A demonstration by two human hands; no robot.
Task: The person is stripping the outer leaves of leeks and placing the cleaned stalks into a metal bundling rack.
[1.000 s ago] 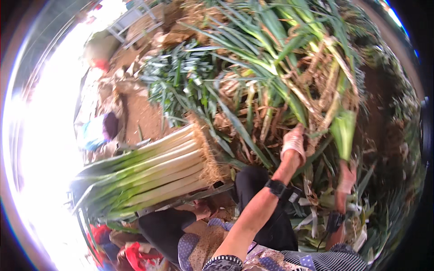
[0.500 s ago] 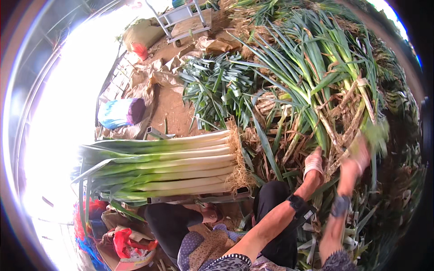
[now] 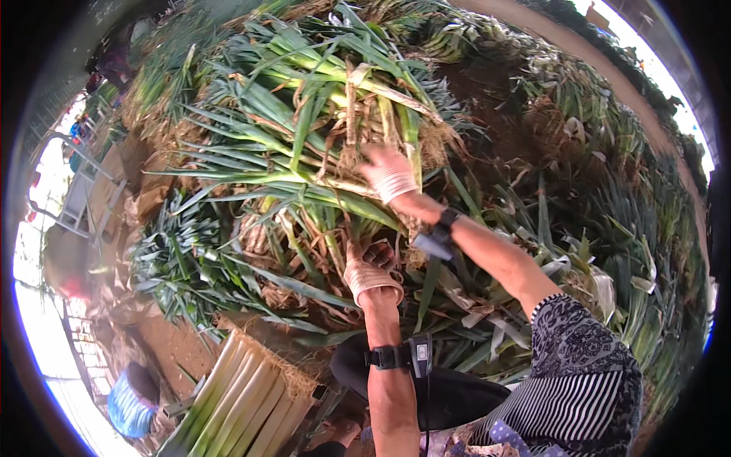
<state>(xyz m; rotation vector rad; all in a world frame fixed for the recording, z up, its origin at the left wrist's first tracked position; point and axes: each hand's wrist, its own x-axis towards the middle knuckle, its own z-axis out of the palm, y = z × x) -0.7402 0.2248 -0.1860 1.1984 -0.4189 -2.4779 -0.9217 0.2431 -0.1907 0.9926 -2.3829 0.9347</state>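
At the far left, beside the bright opening, stands a grey metal-framed cart with a flat bed. Nearer me on that side sits a rounded blue-and-purple bundle, just beside crumpled brown paper spread over the bare brown earth. Next comes a low pile of cut, dark green leaf tops, touching the left edge of the big heap. Below that pile lies a row of long trimmed leeks, side by side, white shafts toward me and green toward the lower left, their pale tan roots at the end nearest my black-trousered knee.

In the middle is the heap of untrimmed leeks, the ones I am working at: green leaves fan out to the heap's left edge, and dry brown skins and roots crowd its right edge. My left hand, pale covering round the palm, is at the heap's near edge with fingers bent; I cannot tell whether they are closed on a stalk. My right hand, blurred, is over the stalk ends near the right edge; its grip I cannot tell either. Each wrist wears a black strap with a boxy device. To the right, loose peeled leaves litter the ground.
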